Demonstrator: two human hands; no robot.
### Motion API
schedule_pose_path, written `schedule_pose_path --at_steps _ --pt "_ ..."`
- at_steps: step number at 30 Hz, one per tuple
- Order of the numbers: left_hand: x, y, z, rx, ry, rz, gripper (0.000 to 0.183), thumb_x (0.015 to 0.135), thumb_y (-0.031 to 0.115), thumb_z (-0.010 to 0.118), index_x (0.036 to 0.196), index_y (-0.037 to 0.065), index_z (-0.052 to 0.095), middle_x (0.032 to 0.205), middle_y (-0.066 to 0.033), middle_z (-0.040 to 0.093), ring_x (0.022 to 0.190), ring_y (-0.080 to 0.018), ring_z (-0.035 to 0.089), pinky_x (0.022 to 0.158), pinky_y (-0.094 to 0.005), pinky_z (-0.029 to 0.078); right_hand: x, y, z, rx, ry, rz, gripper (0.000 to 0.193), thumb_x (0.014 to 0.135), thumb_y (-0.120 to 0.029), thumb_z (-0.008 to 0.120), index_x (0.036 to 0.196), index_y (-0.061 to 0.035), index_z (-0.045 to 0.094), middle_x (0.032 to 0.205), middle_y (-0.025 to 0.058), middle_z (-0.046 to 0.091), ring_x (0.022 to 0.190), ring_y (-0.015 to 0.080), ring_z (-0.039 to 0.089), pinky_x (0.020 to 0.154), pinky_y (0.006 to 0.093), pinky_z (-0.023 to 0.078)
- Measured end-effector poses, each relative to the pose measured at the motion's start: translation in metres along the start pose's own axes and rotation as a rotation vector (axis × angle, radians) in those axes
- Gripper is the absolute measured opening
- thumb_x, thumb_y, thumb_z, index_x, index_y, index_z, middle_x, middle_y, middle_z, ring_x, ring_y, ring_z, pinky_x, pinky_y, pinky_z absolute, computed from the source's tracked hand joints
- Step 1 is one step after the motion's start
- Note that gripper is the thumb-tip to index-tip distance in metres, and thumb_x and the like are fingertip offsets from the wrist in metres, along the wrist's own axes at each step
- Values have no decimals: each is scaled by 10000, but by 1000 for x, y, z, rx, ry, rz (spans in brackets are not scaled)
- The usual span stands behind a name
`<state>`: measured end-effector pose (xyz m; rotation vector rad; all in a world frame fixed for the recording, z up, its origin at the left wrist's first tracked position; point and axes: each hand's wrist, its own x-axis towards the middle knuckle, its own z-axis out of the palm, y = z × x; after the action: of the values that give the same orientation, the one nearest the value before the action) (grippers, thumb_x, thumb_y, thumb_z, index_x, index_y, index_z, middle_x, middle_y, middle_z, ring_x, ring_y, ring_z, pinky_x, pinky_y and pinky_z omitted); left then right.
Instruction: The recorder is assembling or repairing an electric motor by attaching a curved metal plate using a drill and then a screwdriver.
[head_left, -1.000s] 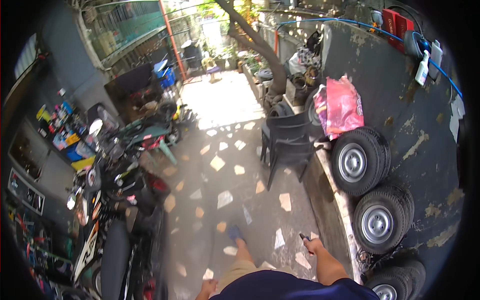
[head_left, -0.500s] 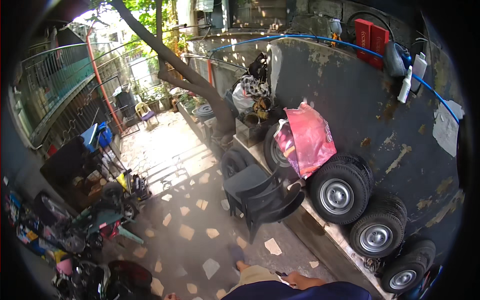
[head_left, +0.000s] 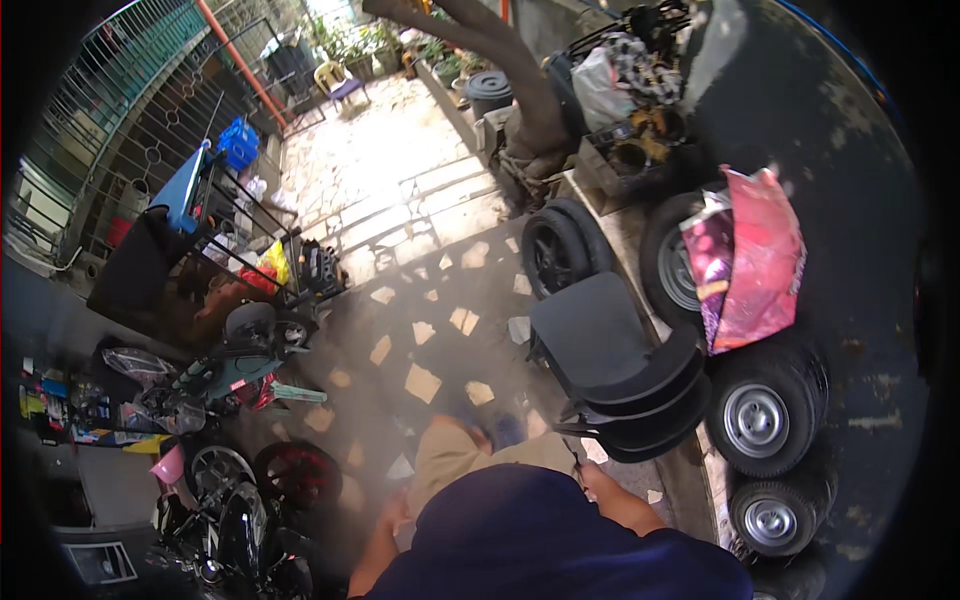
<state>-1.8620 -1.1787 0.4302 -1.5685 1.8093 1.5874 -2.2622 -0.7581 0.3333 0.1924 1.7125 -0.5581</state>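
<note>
My left hand [head_left: 397,512] hangs low beside my left thigh, next to the tan shorts [head_left: 450,462]. Its fingers are too blurred and too far hidden to read. On the other side, my right hand [head_left: 594,482] is closed at my right hip, with a small dark thin thing at its fingers that I cannot make out. The dark blue shirt [head_left: 500,530] covers part of both forearms. Closest to my right hand stands a stack of dark grey plastic chairs [head_left: 590,330].
Several tires with silver rims [head_left: 756,420] line the right wall, a pink plastic sheet [head_left: 765,265] draped over one. A motorcycle [head_left: 225,530] and a green scooter-like thing [head_left: 225,370] stand left. Steps [head_left: 410,215] lie ahead, beside a tree trunk [head_left: 535,110].
The view has tipped downward and turned left, and the chair stack looks nearer. My left forearm and more of my shorts have come into sight. My right hand stays at my hip.
</note>
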Motion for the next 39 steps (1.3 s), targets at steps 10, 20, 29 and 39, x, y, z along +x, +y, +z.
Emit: schedule_pose_path --at_steps 10,20,29,39 --pt "141 175 -171 -191 139 -374 281 1024 275 614 1212 68 640 913 -56 672 629 -156 581 493 -302 444 66 -252 3 159 118 179 335 921 -230 645 1103 52 656 866 177 701 697 336 707 592 528 551" --pt "247 328 -309 -137 373 75 436 989 363 666 1260 23 669 1182 -185 726 1116 -290 697 970 -396 524 79 -585 -13 827 -17 -103 139 970 -146 676 1089 -105 619 861 55 682 671 202 653 525 374 486" --pt "178 233 -235 -240 709 -521 216 995 237 659 1030 25 679 770 -17 649 644 -118 579 590 -303 485 199 -801 -21 -204 17 -174 466 997 -482 637 820 -54 590 638 62 566 482 211 555 472 371 493" --pt "190 405 -173 -732 483 -720 366 1013 324 655 1253 47 667 1082 -88 731 935 -162 697 715 -304 527 299 -927 -64 -584 48 -78 376 1012 -391 606 806 -76 620 657 74 566 501 290 614 488 479 556"
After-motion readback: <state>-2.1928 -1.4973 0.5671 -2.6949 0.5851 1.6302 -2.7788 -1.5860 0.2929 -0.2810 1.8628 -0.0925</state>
